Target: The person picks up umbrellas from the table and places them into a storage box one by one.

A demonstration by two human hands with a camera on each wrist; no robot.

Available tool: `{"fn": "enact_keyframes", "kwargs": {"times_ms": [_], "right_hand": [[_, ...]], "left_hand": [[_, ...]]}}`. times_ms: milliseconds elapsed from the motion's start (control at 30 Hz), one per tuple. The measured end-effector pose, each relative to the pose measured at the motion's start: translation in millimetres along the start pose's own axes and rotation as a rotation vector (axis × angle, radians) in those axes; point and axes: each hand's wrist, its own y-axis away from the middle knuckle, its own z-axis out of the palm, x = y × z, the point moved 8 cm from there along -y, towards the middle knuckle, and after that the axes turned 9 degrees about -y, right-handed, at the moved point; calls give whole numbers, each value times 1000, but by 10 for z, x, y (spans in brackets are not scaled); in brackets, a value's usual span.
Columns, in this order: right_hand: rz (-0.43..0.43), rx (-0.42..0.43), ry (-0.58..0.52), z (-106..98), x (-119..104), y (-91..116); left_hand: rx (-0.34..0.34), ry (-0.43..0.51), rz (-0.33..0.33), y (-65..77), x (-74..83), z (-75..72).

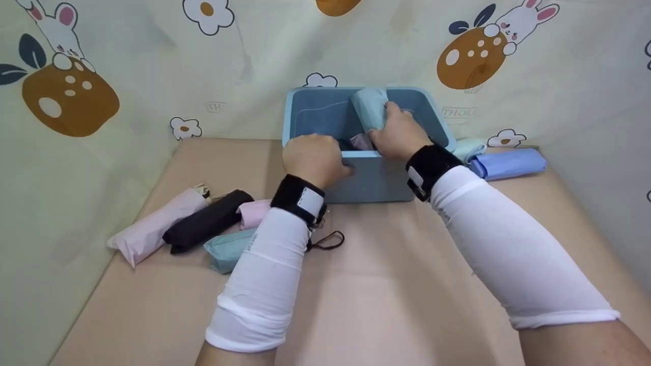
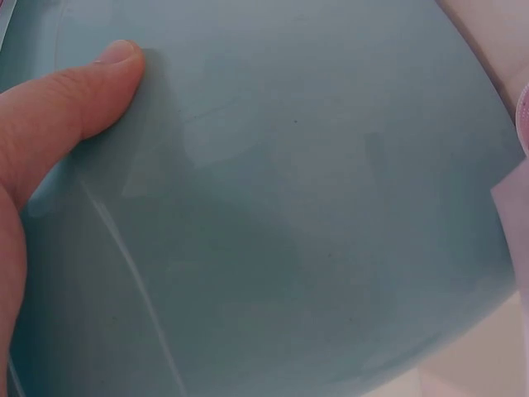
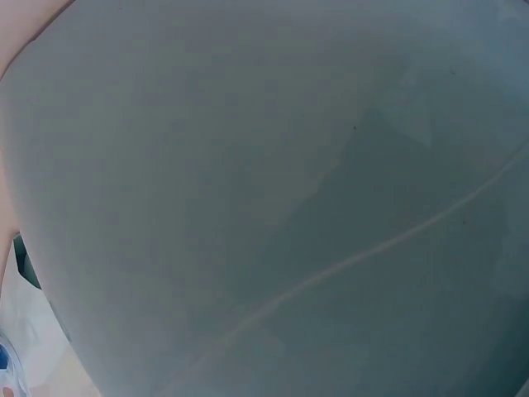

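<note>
1. Two hands are at the bin (image 1: 368, 179): our right hand (image 1: 399, 131) grips a pale teal bundle (image 1: 370, 105), which leans upright inside it; our left hand (image 1: 314, 158) holds the front rim, thumb on the outer wall, its fingers hidden.
2. Smooth-looking fabric could slip from our right hand if we squeeze only one side.
3. Pulling hard on the rim could tip or drag the bin towards us.
4. Lifting might snag the lilac bundle (image 1: 361, 142) beneath.
5. Our left sleeve (image 1: 264, 279) passes over a black loop (image 1: 325, 248), which could catch if we lower that arm.
</note>
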Motion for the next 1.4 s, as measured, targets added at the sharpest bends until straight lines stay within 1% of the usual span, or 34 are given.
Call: {"fn": "enact_keyframes", "kwargs": {"times_ms": [133,233,367,533,633,800,1000,1200,1400], "right_hand": [[21,-30,2,15,21,-6],[12,-50,6,24,14,-8],[-8,-73,13,42,-13,-1],[1,-103,16,61,-25,8],[7,-113,16,64,-23,14],[-14,-123,36,68,-30,19],[-57,-127,103,84,-37,-3],[-46,-105,108,88,-20,-26],[-15,-59,81,63,-25,-60]], "left_hand": [[-5,5,2,1,8,-2],[-2,3,4,-1,10,-4],[-16,-2,1,-1,1,7],[-36,2,-7,-3,-13,17],[-33,4,-10,-5,-15,18],[-33,-1,-5,-2,-9,15],[-13,-13,6,-3,-2,12],[9,-12,5,4,3,1],[-13,4,-7,-10,-13,10]]}}
